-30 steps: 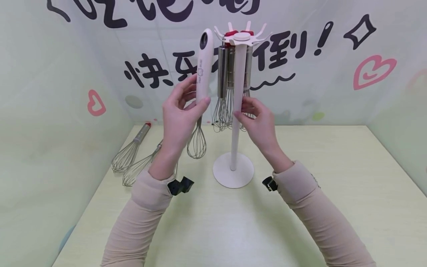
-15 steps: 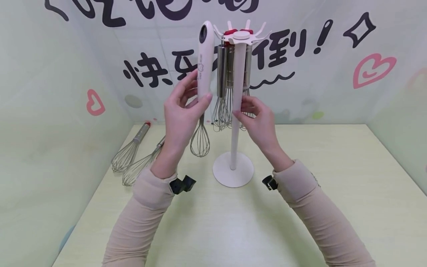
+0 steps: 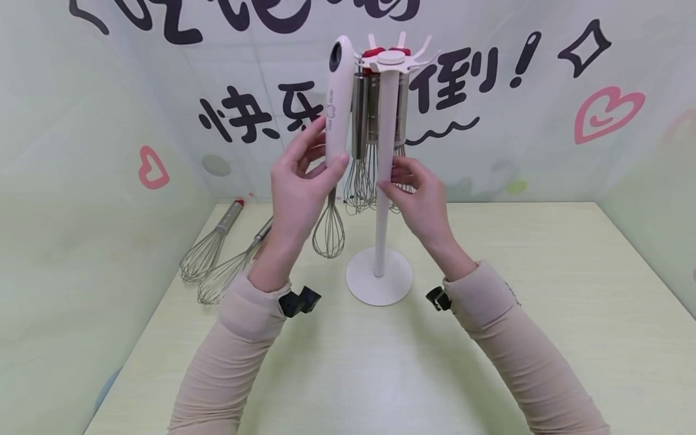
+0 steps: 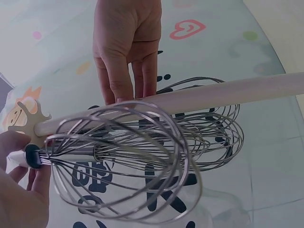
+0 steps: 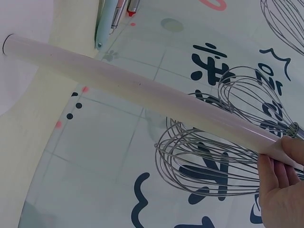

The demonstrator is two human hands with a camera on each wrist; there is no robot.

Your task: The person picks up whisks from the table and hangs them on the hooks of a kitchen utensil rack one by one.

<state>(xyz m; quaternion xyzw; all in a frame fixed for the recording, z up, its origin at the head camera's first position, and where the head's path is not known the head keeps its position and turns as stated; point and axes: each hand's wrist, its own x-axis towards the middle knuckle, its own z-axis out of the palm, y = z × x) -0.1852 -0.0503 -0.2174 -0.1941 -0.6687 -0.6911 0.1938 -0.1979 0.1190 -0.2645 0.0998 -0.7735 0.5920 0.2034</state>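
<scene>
My left hand (image 3: pixel 304 178) grips the lower end of a white-handled whisk (image 3: pixel 338 103), held upright with its wire loops hanging down. The handle's top, with a dark-lined hole, is beside the left hooks of a white rack (image 3: pixel 391 58). I cannot tell whether the two touch. My right hand (image 3: pixel 418 196) pinches the rack's pole (image 3: pixel 383 229) about halfway up. Several metal whisks (image 3: pixel 359 115) with red tops hang from the rack behind the pole. In the left wrist view, the held whisk's wires (image 4: pixel 128 161) cross in front of the pole.
Two metal whisks lie on the table at the left: one red-tipped whisk (image 3: pixel 214 241), and another whisk (image 3: pixel 234 266) partly behind my left forearm. The rack's round base (image 3: pixel 379 290) stands on the pale table (image 3: pixel 375 368). A printed backdrop (image 3: pixel 272 163) rises behind.
My left hand has raised the white-handled whisk slightly and carried it right, closer to the rack's hooks. My right hand stays on the pole.
</scene>
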